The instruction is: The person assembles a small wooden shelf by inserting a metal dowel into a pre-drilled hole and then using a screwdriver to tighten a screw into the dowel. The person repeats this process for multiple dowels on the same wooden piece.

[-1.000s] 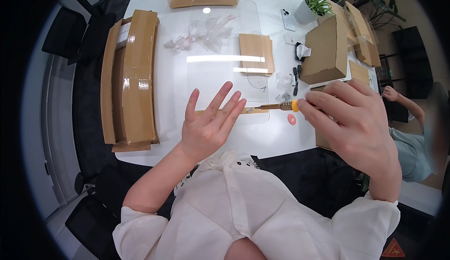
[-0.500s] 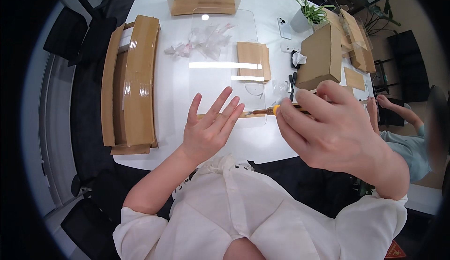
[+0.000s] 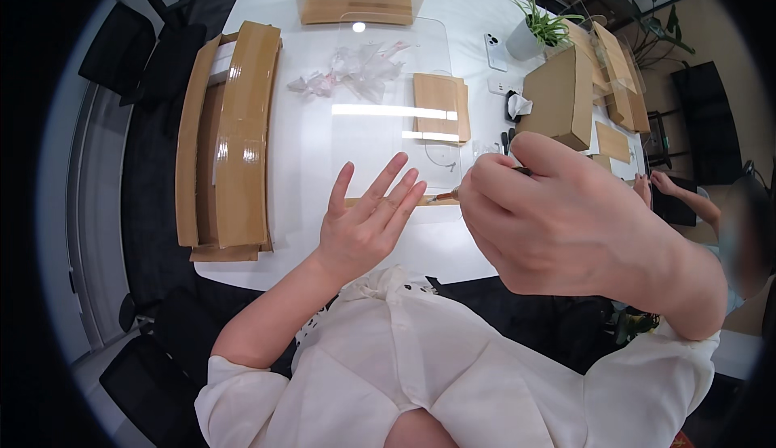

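My left hand (image 3: 368,226) is open, its fingers spread over a narrow light-wood strip (image 3: 353,202) at the near edge of a clear panel (image 3: 380,149). My right hand (image 3: 558,214) is closed around a screwdriver (image 3: 444,196). The fist covers most of its handle; the shaft points left toward the strip, its tip close to my left fingertips. Whether the tip sits in a screw is too small to tell. Light wooden boards (image 3: 440,109) lie beyond my hands, seen through or beside the clear panel.
A long open cardboard box (image 3: 242,141) stands at the left. Crumpled plastic film (image 3: 364,68) lies farther back. To the right are a brown carton (image 3: 558,96), a phone (image 3: 495,52) and a potted plant (image 3: 525,42). Another person's hands (image 3: 663,183) show at the far right.
My right hand has turned and moved slightly left along the screwdriver, hiding its yellow-banded handle. My left hand has stayed spread in nearly the same place.
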The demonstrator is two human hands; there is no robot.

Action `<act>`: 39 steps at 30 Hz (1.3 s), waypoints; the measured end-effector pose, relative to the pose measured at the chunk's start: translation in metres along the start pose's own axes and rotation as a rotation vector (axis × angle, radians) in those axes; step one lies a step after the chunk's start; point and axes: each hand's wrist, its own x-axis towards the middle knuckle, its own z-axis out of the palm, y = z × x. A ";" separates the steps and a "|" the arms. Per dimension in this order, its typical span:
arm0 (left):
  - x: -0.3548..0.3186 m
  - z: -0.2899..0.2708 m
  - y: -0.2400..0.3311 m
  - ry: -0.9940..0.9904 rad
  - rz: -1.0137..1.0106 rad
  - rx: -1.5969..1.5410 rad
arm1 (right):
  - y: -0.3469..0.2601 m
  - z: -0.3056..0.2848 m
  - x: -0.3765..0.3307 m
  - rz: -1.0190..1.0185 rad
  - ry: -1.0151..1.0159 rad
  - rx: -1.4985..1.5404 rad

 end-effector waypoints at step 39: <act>-0.001 -0.001 0.003 0.003 0.001 -0.003 | 0.008 0.002 0.007 0.038 0.004 0.274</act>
